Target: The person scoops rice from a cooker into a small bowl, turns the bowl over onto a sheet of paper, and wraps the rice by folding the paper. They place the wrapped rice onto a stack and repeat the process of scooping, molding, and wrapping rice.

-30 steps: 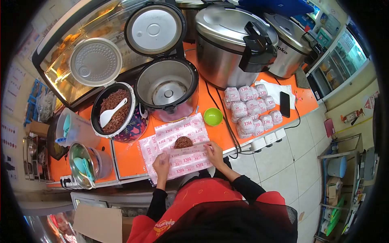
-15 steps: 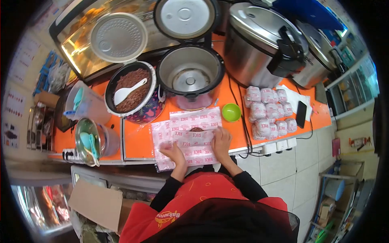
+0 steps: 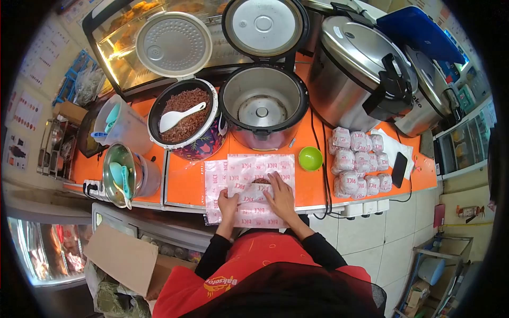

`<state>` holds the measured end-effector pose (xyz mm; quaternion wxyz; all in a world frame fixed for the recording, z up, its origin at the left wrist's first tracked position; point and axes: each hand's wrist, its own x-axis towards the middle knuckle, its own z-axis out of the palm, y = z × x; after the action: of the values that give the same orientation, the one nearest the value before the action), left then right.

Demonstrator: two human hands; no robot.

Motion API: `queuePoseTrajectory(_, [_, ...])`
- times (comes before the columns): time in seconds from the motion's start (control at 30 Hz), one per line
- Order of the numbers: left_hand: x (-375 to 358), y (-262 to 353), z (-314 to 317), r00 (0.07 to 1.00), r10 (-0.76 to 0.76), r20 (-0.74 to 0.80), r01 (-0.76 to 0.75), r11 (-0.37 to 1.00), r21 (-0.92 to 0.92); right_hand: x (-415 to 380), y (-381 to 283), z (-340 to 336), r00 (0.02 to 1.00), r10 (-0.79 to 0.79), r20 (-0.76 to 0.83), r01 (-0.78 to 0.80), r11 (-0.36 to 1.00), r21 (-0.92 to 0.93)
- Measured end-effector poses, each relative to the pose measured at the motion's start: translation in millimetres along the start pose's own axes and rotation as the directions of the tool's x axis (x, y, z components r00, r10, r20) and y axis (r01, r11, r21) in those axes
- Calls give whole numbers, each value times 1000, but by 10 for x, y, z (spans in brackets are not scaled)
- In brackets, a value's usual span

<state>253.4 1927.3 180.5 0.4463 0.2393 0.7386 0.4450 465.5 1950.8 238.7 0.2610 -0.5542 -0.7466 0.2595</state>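
Note:
A white wrapping paper (image 3: 260, 216) printed with pink "RICE" lettering lies at the counter's front edge, over other printed sheets. Dark reddish rice (image 3: 261, 181) shows in its middle, partly covered by a fold of the paper. My left hand (image 3: 228, 205) is closed, its thumb and fingers pinching the paper's left side. Over the right of the rice, my right hand (image 3: 281, 197) rests with its fingers stretched out and apart, pressing on the paper. A light green bowl (image 3: 310, 159) stands beyond my right hand.
An open pot of reddish rice (image 3: 185, 132) with a white rice paddle (image 3: 183, 116) stands behind the paper, beside an open cooker (image 3: 262, 108). Several wrapped rice portions (image 3: 347, 183) are stacked at right, near a phone (image 3: 400, 168). Black cables (image 3: 324, 153) cross the orange counter.
My left hand has gone from open, fingers extended, to pinching the paper. My right hand has moved from the paper's right edge leftward over the rice. The camera view has shifted slightly.

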Motion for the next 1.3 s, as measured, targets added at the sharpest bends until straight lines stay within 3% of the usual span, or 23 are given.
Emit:
queuePoseTrajectory(0.03, [91,35,-73,992,47,120,-69,980,188,30,1,-41,1000,12,21,-12,1000,12])
queuePoseTrajectory(0.07, [178,110,-102,982,87,166,-125,965,233,102,18,-58,998,-45,-54,41,996,-74])
queuePoseTrajectory(0.17, [289,428,40,895,400,196,-389,917,-94,465,152,-115,999,-18,32,19,999,-26])
queuePoseTrajectory(0.3, [497,266,9,969,130,212,-125,991,-38,900,271,-109,989,-40,143,106,862,-495])
queuePoseTrajectory(0.43, [462,245,42,947,230,226,-209,972,-111,1067,315,-62,968,-238,84,249,841,-480])
queuePoseTrajectory(0.53, [178,428,111,927,376,-1,-376,926,-25,1144,252,-84,968,-142,209,239,781,-577])
queuePoseTrajectory(0.57, [-6,521,162,790,592,-163,-553,801,231,1132,146,-215,933,-283,223,359,774,-521])
queuePoseTrajectory(0.6, [-237,599,215,570,784,-245,-622,607,495,1102,-24,-434,879,-419,226,475,748,-463])
queuePoseTrajectory(0.63, [-300,352,195,444,890,-102,-688,412,597,1092,-108,-561,809,-546,219,585,703,-405])
queuePoseTrajectory(0.67, [-361,104,175,298,954,47,-726,194,660,1100,-54,-556,828,-501,251,559,762,-326])
queuePoseTrajectory(0.7, [-330,-368,132,236,917,323,-853,37,520,1103,37,-534,843,-456,285,524,815,-247])
queuePoseTrajectory(0.77, [-577,-332,110,62,787,614,-949,-145,281,1078,139,-552,867,-365,339,436,885,-162])
queuePoseTrajectory(0.83, [-612,-295,118,67,743,666,-951,-153,267,1038,186,-572,888,-269,374,344,926,-152])
queuePoseTrajectory(0.97, [-676,71,63,79,711,698,-931,-197,307,917,7,-675,895,-278,348,325,942,-84])
queuePoseTrajectory(1.07, [-534,135,-45,74,615,785,-978,-111,179,865,-6,-654,922,-281,268,323,937,-130])
queuePoseTrajectory(1.17, [-391,137,-106,-74,587,806,-968,-238,84,866,33,-606,936,-257,242,291,950,-116])
queuePoseTrajectory(1.27, [-387,248,-12,142,840,523,-850,-167,500,863,31,-624,940,-245,237,279,953,-120])
queuePoseTrajectory(1.3, [-341,235,43,103,873,477,-803,-210,558,858,13,-625,942,-239,238,272,955,-117])
